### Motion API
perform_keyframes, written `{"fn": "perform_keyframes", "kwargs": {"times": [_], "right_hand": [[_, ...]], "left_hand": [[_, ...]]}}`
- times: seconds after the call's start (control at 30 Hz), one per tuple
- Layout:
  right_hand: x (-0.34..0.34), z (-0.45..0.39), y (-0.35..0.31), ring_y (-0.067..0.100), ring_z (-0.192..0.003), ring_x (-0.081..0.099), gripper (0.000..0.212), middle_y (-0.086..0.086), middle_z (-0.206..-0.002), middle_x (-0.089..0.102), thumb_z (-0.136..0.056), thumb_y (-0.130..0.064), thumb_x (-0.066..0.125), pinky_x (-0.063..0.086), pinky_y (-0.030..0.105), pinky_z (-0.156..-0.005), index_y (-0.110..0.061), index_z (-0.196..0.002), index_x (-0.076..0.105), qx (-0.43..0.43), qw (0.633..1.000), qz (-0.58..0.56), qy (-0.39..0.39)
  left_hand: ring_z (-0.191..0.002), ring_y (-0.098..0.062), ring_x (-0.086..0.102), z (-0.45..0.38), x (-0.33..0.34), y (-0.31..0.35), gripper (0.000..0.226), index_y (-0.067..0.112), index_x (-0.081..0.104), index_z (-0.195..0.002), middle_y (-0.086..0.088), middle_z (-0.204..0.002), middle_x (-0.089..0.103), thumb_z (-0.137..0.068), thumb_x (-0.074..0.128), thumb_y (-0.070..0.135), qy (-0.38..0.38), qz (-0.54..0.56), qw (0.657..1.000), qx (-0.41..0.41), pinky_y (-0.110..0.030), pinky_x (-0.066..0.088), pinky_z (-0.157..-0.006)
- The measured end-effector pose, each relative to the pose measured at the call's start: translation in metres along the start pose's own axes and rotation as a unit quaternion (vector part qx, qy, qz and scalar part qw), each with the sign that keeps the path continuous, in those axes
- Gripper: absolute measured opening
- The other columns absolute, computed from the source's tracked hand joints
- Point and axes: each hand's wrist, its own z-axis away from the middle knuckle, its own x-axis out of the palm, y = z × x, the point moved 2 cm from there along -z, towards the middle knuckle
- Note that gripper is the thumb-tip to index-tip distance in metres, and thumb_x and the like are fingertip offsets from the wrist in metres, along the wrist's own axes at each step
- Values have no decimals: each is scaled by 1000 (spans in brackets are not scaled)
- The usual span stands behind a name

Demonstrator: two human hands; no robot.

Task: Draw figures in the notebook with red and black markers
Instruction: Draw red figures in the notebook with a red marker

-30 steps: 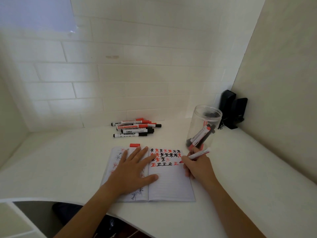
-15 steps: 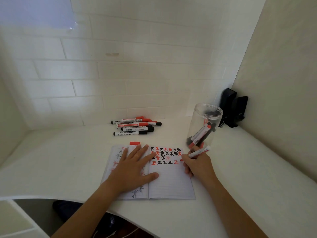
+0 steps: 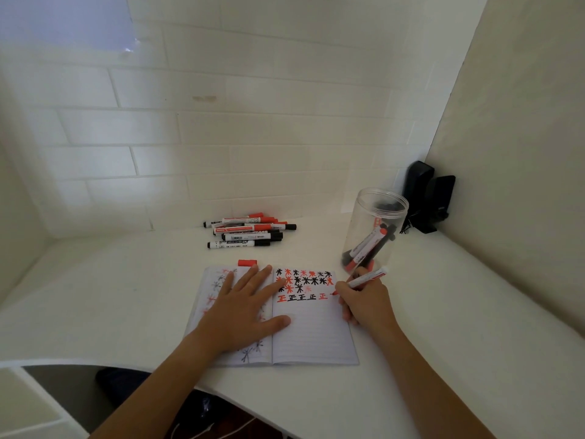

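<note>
An open lined notebook (image 3: pixel 311 337) lies on the white desk. Its right page carries rows of red and black star figures and a row of red and black characters. My left hand (image 3: pixel 243 312) rests flat on the left page with fingers spread, reaching over the fold. My right hand (image 3: pixel 364 304) grips a red marker (image 3: pixel 367 278), its tip on the right page's edge at the end of the character row, where a short red stroke shows. A red cap (image 3: pixel 247 263) lies just beyond the notebook's top edge.
A pile of red and black markers (image 3: pixel 250 231) lies behind the notebook near the tiled wall. A clear plastic jar (image 3: pixel 373 229) with several markers stands beyond my right hand. Two black objects (image 3: pixel 427 198) stand in the right corner. The desk's curved front edge (image 3: pixel 221 391) runs beneath my forearms.
My right hand has stayed at the end of the character row, and a new short red stroke now shows at the marker tip. My left hand has not moved.
</note>
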Motion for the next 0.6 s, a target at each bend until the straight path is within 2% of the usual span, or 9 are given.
{"fn": "perform_keyframes", "kwargs": {"times": [0.23, 0.4, 0.6], "right_hand": [[-1, 2, -5, 16, -34, 53, 26, 16, -57, 68, -92, -12, 65, 41, 21, -36, -14, -70, 52, 6, 1000, -1, -3], [-2, 0, -2, 19, -38, 53, 21, 12, -52, 66, -94, -12, 63, 46, 24, -41, -7, -77, 52, 11, 1000, -8, 0], [-2, -1, 0, 20, -40, 56, 24, 11, -52, 67, -91, -12, 64, 52, 27, -48, -9, -70, 52, 19, 1000, -2, 6]], "left_hand": [[-149, -4, -24, 0, 1, -1, 80, 55, 2, -154, 20, -165, -15, -85, 19, 91, 5, 4, 1000, 1, -46, -16, -122], [-149, -4, -23, 0, 1, 0, 79, 56, 2, -153, 21, -163, -17, -84, 18, 91, 7, 4, 1000, 5, -44, -17, -121], [-149, -4, -25, 1, 0, 0, 78, 56, 0, -153, 20, -164, -17, -85, 18, 90, 3, 2, 1000, 3, -45, -17, -121]]}}
